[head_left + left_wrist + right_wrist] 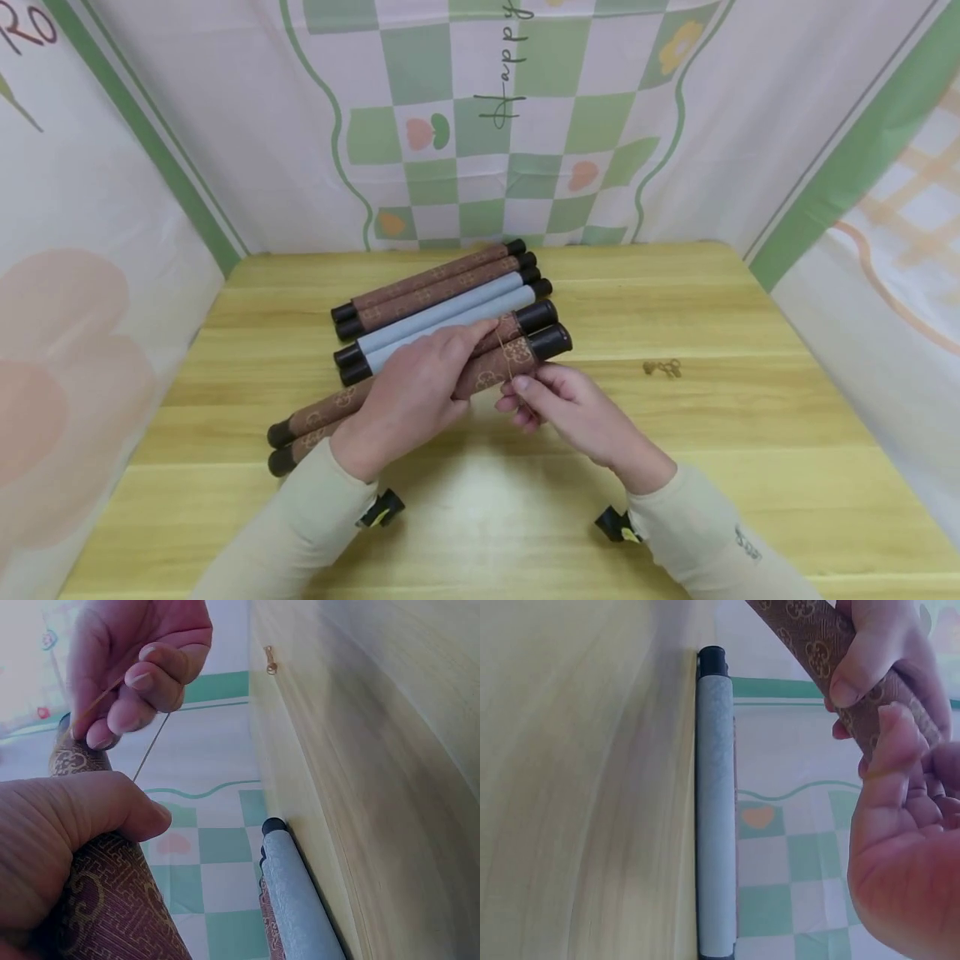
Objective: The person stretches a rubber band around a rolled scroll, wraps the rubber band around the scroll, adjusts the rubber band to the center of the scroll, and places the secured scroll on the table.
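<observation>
Gripping two brown, gold-patterned, black-ended rolls (483, 375) with the left hand (416, 392) — and, look, pinching a thin tan band (505, 350), pulled taut across them, with the right hand (581, 411)!

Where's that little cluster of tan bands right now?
In the head view, the cluster of tan bands lies on the table, right of centre, to the right of the right hand.

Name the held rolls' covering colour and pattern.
The covering is brown with gold floral motifs, clearest in the left wrist view.
</observation>
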Tool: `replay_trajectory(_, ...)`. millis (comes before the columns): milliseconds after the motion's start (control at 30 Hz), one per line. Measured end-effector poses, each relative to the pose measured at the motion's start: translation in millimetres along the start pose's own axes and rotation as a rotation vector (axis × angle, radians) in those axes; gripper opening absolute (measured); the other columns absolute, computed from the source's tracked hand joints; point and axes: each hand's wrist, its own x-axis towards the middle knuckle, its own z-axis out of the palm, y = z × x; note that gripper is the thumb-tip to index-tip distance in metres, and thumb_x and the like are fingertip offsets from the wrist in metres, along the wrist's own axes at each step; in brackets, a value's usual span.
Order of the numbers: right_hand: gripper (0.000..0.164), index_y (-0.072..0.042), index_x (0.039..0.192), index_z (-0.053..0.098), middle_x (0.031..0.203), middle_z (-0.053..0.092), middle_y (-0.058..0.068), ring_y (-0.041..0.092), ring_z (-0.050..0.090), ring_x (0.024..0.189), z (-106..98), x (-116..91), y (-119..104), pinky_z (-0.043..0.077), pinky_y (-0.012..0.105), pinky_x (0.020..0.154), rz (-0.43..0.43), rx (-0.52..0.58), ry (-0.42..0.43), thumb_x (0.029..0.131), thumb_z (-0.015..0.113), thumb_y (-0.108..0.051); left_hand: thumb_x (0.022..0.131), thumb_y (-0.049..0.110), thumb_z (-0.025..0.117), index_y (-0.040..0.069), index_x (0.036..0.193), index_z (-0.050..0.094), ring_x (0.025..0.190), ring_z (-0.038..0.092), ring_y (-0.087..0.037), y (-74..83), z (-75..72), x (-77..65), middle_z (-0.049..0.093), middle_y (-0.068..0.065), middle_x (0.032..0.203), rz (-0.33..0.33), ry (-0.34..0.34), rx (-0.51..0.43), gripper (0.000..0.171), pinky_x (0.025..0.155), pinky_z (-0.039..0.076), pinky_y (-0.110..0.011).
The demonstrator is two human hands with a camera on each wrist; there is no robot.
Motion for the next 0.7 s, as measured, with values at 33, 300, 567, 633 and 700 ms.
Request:
replay_trajectory(33, 0.035, 0.008, 0.116, 0.066, 0.106, 0.074, 0.02, 0.024, 0.073, 0.084, 1, -1, -1, 0.063, 0.047, 0.078, -0.011, -0.004, 0.013, 0.112, 0.047, -0.022, 0.076, 0.002, 0.077, 0.008, 0.156, 0.041, 0.1, 0.071, -0.024, -0.1, 0.7, -0.1, 0.071, -0.008, 0.119, 0.003, 0.01, 0.004, 0.089, 0.082, 0.06, -0.038)
replay_trajectory(300, 0.022, -0.009, 0.111, 0.07, 0.101, 0.075, 0.007, 0.023, 0.074, 0.09, 13, -9, -6, 0.063, 0.034, 0.081, -0.127, -0.142, 0.108, 0.111, 0.051, -0.02, 0.082, 0.007, 0.076, 0.01, 0.159, 0.036, 0.09, 0.071, -0.025, -2.5, 8.1, -0.1, 0.071, -0.009, 0.113, -0.002, 0.033, 0.038, 0.087, 0.072, 0.06, -0.039)
replay_trajectory(567, 0.011, -0.015, 0.104, 0.071, 0.096, 0.072, -0.004, 0.012, 0.066, 0.091, 23, -13, -9, 0.056, 0.028, 0.083, -0.368, -0.456, 0.271, 0.104, 0.061, -0.009, 0.076, 0.02, 0.092, 0.013, 0.164, 0.033, 0.091, 0.072, -0.027, -2.7, 9.9, 0.9, 0.07, -0.01, 0.124, -0.034, 0.015, 0.05, 0.106, 0.073, 0.061, -0.044)
replay_trajectory(633, 0.011, -0.013, 0.103, 0.071, 0.097, 0.073, -0.002, 0.013, 0.066, 0.096, 25, -13, -9, 0.054, 0.028, 0.089, -0.465, -0.516, 0.299, 0.102, 0.063, -0.006, 0.074, 0.024, 0.095, 0.013, 0.163, 0.034, 0.093, 0.073, -0.028, -2.4, 9.2, 1.0, 0.07, -0.009, 0.125, -0.044, 0.012, 0.045, 0.109, 0.075, 0.061, -0.044)
replay_trajectory(700, 0.01, -0.012, 0.102, 0.071, 0.103, 0.075, 0.0, 0.017, 0.067, 0.105, 27, -13, -8, 0.052, 0.028, 0.099, -0.551, -0.548, 0.323, 0.102, 0.062, -0.007, 0.073, 0.027, 0.097, 0.013, 0.163, 0.036, 0.095, 0.073, -0.028, -2.4, 8.8, 1.0, 0.07, -0.009, 0.126, -0.054, 0.008, 0.039, 0.109, 0.078, 0.061, -0.045)
